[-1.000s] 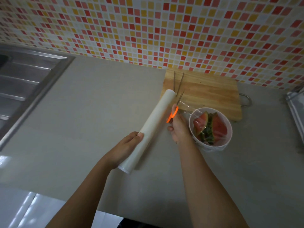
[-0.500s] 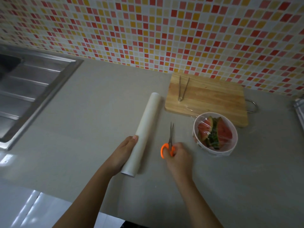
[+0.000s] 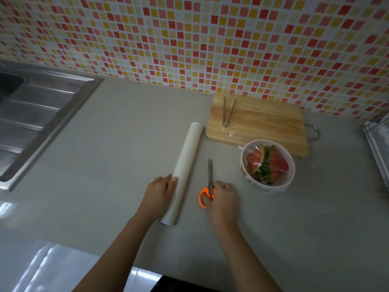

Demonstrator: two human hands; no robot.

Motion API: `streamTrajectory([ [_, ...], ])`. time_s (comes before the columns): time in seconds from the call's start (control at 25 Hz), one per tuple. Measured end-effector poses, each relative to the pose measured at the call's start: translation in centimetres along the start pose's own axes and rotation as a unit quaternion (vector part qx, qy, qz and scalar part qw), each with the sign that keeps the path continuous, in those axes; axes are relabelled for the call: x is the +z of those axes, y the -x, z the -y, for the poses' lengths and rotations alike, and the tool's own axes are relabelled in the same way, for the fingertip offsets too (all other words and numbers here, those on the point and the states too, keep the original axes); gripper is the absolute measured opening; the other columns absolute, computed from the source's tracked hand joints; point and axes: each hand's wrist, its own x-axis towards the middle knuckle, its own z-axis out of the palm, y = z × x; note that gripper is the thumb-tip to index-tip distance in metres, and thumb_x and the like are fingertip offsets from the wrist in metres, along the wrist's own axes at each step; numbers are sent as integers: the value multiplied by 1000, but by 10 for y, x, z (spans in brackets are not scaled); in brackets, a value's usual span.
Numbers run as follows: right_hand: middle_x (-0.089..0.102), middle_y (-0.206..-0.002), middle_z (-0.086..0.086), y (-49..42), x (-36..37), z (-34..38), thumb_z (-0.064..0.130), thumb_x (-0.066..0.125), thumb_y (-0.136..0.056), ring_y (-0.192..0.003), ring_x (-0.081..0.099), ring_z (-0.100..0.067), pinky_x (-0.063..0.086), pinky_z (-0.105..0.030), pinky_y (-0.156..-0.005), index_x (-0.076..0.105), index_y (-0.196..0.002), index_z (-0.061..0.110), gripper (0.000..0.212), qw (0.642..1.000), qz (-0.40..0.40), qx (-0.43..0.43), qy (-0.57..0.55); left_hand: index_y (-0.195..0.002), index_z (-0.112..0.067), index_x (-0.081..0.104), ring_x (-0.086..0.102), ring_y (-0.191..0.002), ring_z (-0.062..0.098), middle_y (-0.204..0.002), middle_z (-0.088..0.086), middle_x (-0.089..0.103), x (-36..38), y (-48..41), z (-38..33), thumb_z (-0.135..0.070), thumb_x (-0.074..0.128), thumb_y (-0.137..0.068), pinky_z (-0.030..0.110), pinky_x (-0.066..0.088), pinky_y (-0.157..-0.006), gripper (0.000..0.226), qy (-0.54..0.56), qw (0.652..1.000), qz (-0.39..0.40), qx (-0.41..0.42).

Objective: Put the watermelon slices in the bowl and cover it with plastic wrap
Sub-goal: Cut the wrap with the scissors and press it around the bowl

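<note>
A white bowl [image 3: 244, 165] holds several watermelon slices [image 3: 266, 164], with clear plastic wrap stretched over its top. The white roll of plastic wrap [image 3: 187, 157] lies on the grey counter, left of the bowl. My left hand [image 3: 159, 194] rests against the roll's near end, fingers around it. Orange-handled scissors [image 3: 209, 182] lie flat between roll and bowl, blades closed and pointing away. My right hand [image 3: 223, 197] grips their handles on the counter.
A wooden cutting board [image 3: 263, 125] with metal tongs [image 3: 227, 112] lies behind the bowl against the mosaic wall. A steel sink [image 3: 31, 123] is set in at far left. A rack edge [image 3: 376, 144] shows at far right. The counter's front edge runs below my arms.
The roll and the scissors, held up near the bowl a second ago, have come down onto the counter. My hands have stayed on them since, nearly still.
</note>
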Motion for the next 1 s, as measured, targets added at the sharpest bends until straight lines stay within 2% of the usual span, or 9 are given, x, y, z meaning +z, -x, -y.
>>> streamTrajectory([
  [0.08,56,-109,-10,7,3,1,27,54,-86,-98,56,-28,41,-34,-75,54,-106,12,25,1000,15,-1,10,-106,-9,64,52,-91,28,-86,6,53,2,1,3,-28,36,-101,32,40,-78,34,-7,1000,3,-14],
  [0.16,59,-110,-11,15,5,2,24,55,-85,-100,56,-29,42,-34,-76,53,-107,10,26,1000,20,0,-8,-123,-9,61,53,-103,29,-102,12,54,0,0,5,-28,35,-101,31,40,-89,39,4,999,0,-39],
  [0.36,57,-111,-14,27,8,6,22,56,-82,-103,53,-31,38,-34,-80,52,-107,5,30,997,24,-12,-68,-117,-4,64,52,-108,31,-99,17,59,-4,5,3,-24,36,-102,31,36,-90,38,23,999,-19,-33],
  [0.52,56,-118,-14,32,15,9,22,55,-85,-109,52,-27,36,-31,-84,50,-118,6,37,997,47,-38,-53,-116,-4,64,51,-106,32,-93,16,60,-5,6,-2,-24,36,-102,34,37,-89,37,20,999,-17,-24],
  [0.6,57,-115,-14,36,17,10,22,55,-86,-106,53,-28,36,-31,-81,52,-113,6,32,997,36,-36,-66,-116,-3,64,51,-106,32,-95,19,63,-5,6,-4,-23,36,-102,34,38,-88,37,17,1000,-10,-19],
  [0.72,61,-101,-17,40,10,11,24,58,-83,-96,56,-32,37,-34,-77,56,-103,3,29,992,-14,-51,-114,-113,-4,64,49,-105,32,-88,13,59,-5,6,-4,-24,34,-102,32,35,-84,38,17,1000,6,-23],
  [0.84,65,-84,-10,33,-19,0,32,63,-82,-83,60,-27,41,-32,-73,59,-111,8,38,980,-82,-34,-176,-108,-4,63,48,-103,30,-80,0,47,-7,5,-3,-24,31,-103,28,31,-79,38,29,998,26,-42],
  [0.96,59,-64,5,18,-65,-42,38,58,-85,-61,57,-14,38,-23,-57,64,-98,18,24,952,-211,-14,-223,-97,-4,59,48,-104,33,-82,5,52,-9,5,-4,-22,29,-103,29,31,-80,36,28,997,47,-54],
  [1.0,57,-64,7,11,-81,-63,39,53,-87,-59,55,-12,35,-21,-54,63,-92,20,23,939,-256,-10,-231,-101,-2,59,47,-107,35,-90,10,55,-11,5,-4,-23,30,-102,31,33,-84,36,19,998,22,-58],
])
